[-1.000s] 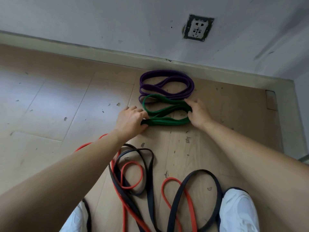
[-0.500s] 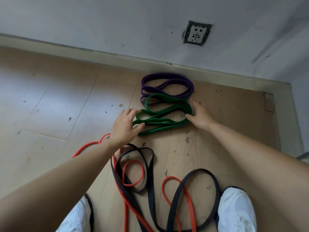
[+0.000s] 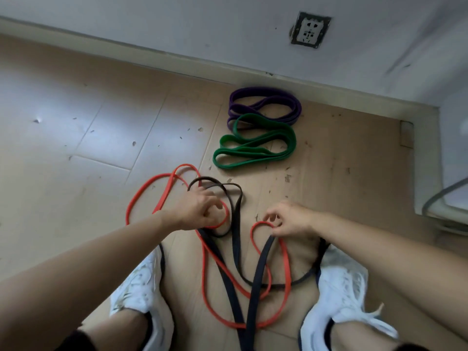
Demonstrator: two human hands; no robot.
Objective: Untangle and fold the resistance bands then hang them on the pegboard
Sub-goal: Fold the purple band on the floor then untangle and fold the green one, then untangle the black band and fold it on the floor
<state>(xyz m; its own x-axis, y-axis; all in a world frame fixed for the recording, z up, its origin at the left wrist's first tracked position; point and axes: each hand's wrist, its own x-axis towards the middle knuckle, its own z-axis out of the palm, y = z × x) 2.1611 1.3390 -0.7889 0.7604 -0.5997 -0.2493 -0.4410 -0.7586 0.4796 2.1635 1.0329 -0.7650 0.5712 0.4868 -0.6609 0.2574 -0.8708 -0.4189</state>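
A folded purple band (image 3: 266,103) lies on the wooden floor by the wall, with a folded green band (image 3: 253,148) just in front of it. Nearer me, a red band (image 3: 206,274) and a dark navy band (image 3: 236,252) lie tangled between my feet. My left hand (image 3: 200,211) sits over the left part of the tangle with curled fingers around a red loop. My right hand (image 3: 291,220) pinches the top of another red loop, where the navy band passes under it.
My two white shoes (image 3: 141,287) stand on either side of the tangle. A wall with a socket (image 3: 309,30) and a skirting board (image 3: 126,46) bounds the floor at the back. A grey metal frame (image 3: 440,203) juts in at the right.
Both hands let go of the folded green band and drew back toward me onto the red and navy tangle. The green band stays folded by the purple one.
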